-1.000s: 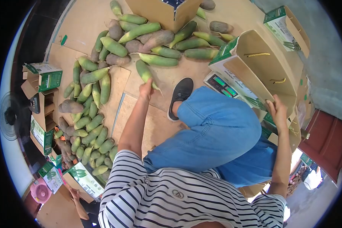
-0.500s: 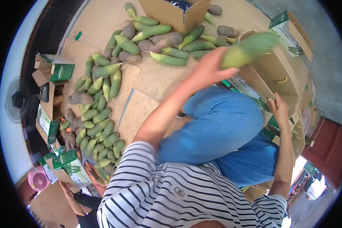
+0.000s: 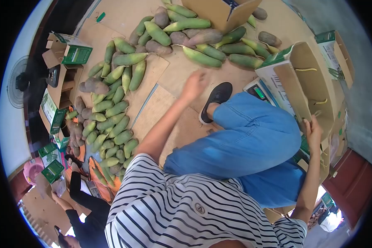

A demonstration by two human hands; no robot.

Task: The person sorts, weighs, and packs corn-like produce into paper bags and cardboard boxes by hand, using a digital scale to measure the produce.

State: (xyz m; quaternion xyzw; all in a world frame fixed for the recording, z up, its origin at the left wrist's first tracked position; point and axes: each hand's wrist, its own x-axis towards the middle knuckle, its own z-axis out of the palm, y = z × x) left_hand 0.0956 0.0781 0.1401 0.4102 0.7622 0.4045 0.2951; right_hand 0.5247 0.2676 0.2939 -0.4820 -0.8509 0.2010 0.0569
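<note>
More than forty radishes [image 3: 112, 108] lie between the top and the left of the frame, overlapping too closely for an exact count, with at least five green-and-white boxes [image 3: 277, 78] at the left and right and one plain brown box [image 3: 240, 18] at the top. The wearer shows two hands, one left hand [image 3: 195, 86] near the centre and one right hand [image 3: 314, 130] at the right, plus one black shoe [image 3: 219, 96] near the centre. Two yellow cords [image 3: 305, 69], one scale [image 3: 259, 91], one fan [image 3: 20, 81] and one co-worker [image 3: 87, 219] also show.
</note>
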